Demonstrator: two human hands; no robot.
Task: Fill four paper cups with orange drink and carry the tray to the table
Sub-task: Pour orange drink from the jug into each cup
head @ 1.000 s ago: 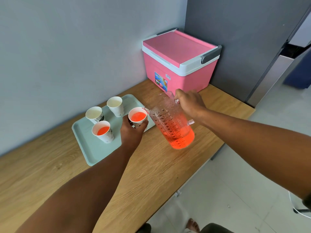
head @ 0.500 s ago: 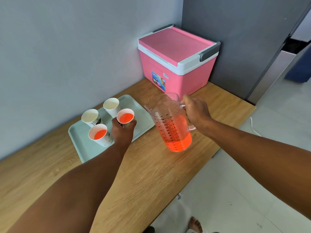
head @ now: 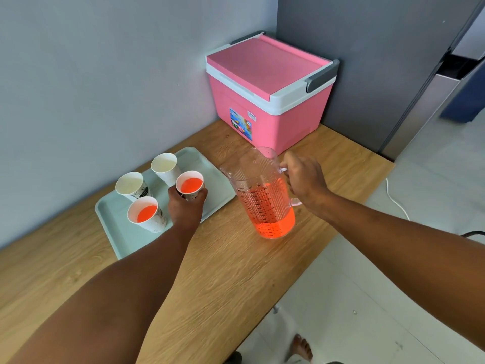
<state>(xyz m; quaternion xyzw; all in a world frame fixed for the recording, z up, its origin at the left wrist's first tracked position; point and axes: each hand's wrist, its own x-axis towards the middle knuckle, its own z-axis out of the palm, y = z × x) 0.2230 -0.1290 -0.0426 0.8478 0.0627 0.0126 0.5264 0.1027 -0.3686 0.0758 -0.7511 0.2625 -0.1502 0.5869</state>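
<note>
**Two cups filled, two waiting, jug in hand**

We are holding a filled cup [head: 189, 185] with our left hand [head: 185, 206], fingers curling around its lower wall from the near side while the rim and the orange drink inside are showing above our knuckles. Whether the cup's base is sitting on the tray [head: 110, 219] or hanging just above it, we cannot tell, because our hand is covering it. Just to the left of this grip, a second filled cup [head: 145, 214] is standing upright on the tray. Beyond the grip, toward the wall, two empty cups are standing on the tray: one [head: 165, 166] just behind the held cup, the other [head: 130, 184] further left.

Our right hand [head: 305, 179] is gripping the handle of the clear jug [head: 262, 195], fingers wrapping around it. The jug is standing upright to the left of that hand, about half full of orange drink, its spout pointing toward the tray. Its base is looking level with the wooden counter [head: 236, 271], but we cannot tell whether it is touching. Beyond the right hand, a pink cooler [head: 267, 101] is sitting in the corner of the counter with its lid down.
</note>
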